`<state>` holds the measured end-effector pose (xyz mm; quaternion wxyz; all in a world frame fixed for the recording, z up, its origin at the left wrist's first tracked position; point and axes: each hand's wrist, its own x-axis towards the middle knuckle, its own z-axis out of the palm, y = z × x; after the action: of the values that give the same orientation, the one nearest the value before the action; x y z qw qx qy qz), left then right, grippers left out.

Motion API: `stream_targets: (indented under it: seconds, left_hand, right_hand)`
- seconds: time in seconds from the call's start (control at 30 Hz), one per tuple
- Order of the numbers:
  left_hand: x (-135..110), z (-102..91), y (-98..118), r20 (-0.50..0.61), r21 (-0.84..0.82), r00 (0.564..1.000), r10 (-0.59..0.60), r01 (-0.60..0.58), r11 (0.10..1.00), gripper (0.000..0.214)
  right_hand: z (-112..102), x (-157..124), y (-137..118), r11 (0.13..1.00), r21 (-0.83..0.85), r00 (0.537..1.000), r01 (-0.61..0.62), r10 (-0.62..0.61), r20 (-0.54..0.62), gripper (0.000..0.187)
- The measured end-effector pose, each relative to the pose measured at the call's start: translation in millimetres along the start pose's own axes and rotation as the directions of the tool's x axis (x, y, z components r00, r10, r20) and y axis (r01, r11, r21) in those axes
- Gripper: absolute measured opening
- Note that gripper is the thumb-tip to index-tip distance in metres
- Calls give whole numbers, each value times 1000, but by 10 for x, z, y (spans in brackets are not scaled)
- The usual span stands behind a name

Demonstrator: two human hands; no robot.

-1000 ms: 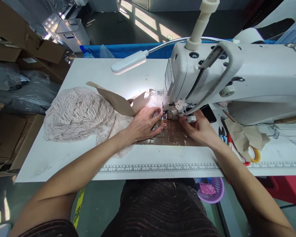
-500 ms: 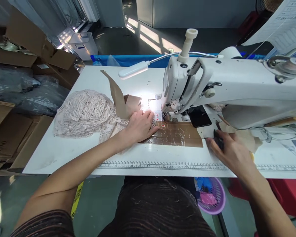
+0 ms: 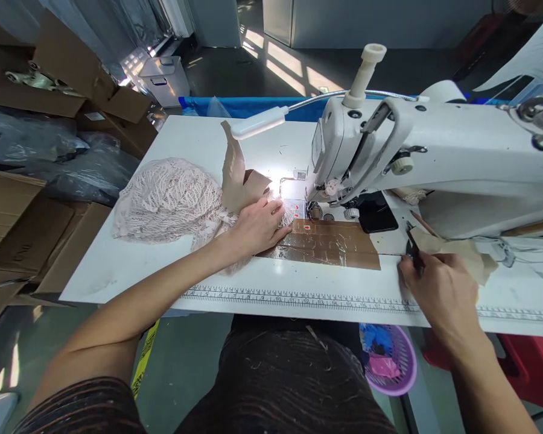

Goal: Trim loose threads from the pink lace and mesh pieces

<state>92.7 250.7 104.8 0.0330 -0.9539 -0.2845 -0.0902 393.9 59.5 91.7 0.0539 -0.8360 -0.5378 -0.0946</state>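
Note:
My left hand (image 3: 260, 226) lies palm down on pale lace fabric (image 3: 172, 196), its fingers apart near the sewing machine's needle area. A tan paper piece (image 3: 239, 181) stands up bent beside its fingertips. The fabric bunches to the left of the hand and runs under it. Right of the thumb, a brown taped strip (image 3: 330, 244) lies flat on the table. At the right, my right hand (image 3: 441, 286) is closed around dark thread snips (image 3: 412, 244), whose tips point away from me; the palm hides the rest.
The white sewing machine (image 3: 434, 141) spans the right side, with a lit lamp (image 3: 260, 123) over the needle area. A black phone (image 3: 377, 214) lies beneath its arm. A ruler tape (image 3: 298, 299) edges the table. A purple basket (image 3: 405, 361) stands below; cardboard boxes (image 3: 13, 241) are at left.
The tan paper by my left fingers has shifted and folded, its upright end now bent differently. The view has swung slightly left. Both hands stay in about the same places.

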Motion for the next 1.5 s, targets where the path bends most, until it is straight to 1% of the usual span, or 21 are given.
stream_targets:
  seconds: [0.13,0.2,0.27,0.33,0.37,0.4,0.47,0.5,0.53,0.57,0.63,0.7,0.77,0.87,0.97,1.17,1.27,1.33,1.4,1.43,1.5]
  left_hand:
    - [-21,51,-28,-68,-19,998,6,-7,1000,30]
    - [-23,74,-49,-71,-33,997,-1,-1,999,29]
    - [-25,101,-72,-63,-46,998,-1,-2,999,31]
    - [-28,134,-91,-74,-76,997,9,-15,997,33]
    - [-30,151,-96,-88,-100,996,15,-24,995,33]
    - [-34,166,-98,-104,-130,994,20,-34,991,33]
    - [-44,187,-91,-126,-185,991,31,-54,981,33]
    - [-50,190,-84,-129,-204,991,36,-62,977,34]
    - [-57,189,-77,-127,-217,991,40,-68,974,35]
    - [-63,185,-71,-125,-225,991,41,-69,972,36]
    - [-75,173,-62,-120,-235,992,35,-63,970,36]
    - [-86,166,-60,-122,-245,992,24,-54,968,37]
    - [-94,167,-60,-127,-254,992,13,-45,966,37]
    - [-104,174,-63,-128,-260,992,3,-36,965,36]
    - [-107,180,-70,-124,-262,992,4,-37,964,35]
    - [-98,193,-56,-132,-259,991,3,-37,965,32]
    - [-126,153,55,-141,-361,985,97,-142,922,28]
    - [-159,89,154,-178,-491,963,201,-263,831,24]
    - [-186,10,224,-237,-559,934,266,-355,749,23]
    - [-193,-25,238,-260,-549,925,278,-378,745,23]
    - [-190,-72,228,-270,-438,922,278,-374,817,24]
  right_hand:
    - [-42,15,-57,1000,-9,1000,-7,7,-7,42]
    - [-56,40,-75,997,-23,997,-77,76,-28,39]
    - [-63,70,-96,986,26,982,-163,165,-89,33]
    - [-67,88,-156,961,194,971,-196,217,-98,26]
    - [-68,90,-213,926,325,975,-193,217,-39,25]
    - [-69,87,-294,865,465,981,-189,191,42,26]
    - [-66,78,-519,706,687,979,-173,45,200,32]
    - [-62,81,-655,678,726,983,-112,-29,179,34]
    - [-57,92,-798,695,719,986,-16,-108,126,35]
    - [-49,113,-938,743,665,984,73,-163,74,36]
    - [-27,183,-1182,845,483,961,232,-275,20,39]
    - [3,268,-1352,902,298,944,313,-329,4,41]
    - [39,341,-1445,922,173,936,346,-352,6,42]
    - [97,404,-1501,922,110,927,370,-375,27,41]
    - [147,431,-1535,915,131,921,381,-389,37,40]
    - [171,441,-1545,903,144,915,404,-401,-48,40]
    - [129,401,-1438,903,221,930,368,-352,-108,42]
    - [98,356,-1337,873,327,932,362,-328,-156,42]
    - [79,296,-1249,813,441,924,381,-317,-213,39]
    - [75,261,-1222,777,488,917,397,-316,-243,37]
    - [79,184,-1209,708,557,900,434,-321,-294,33]
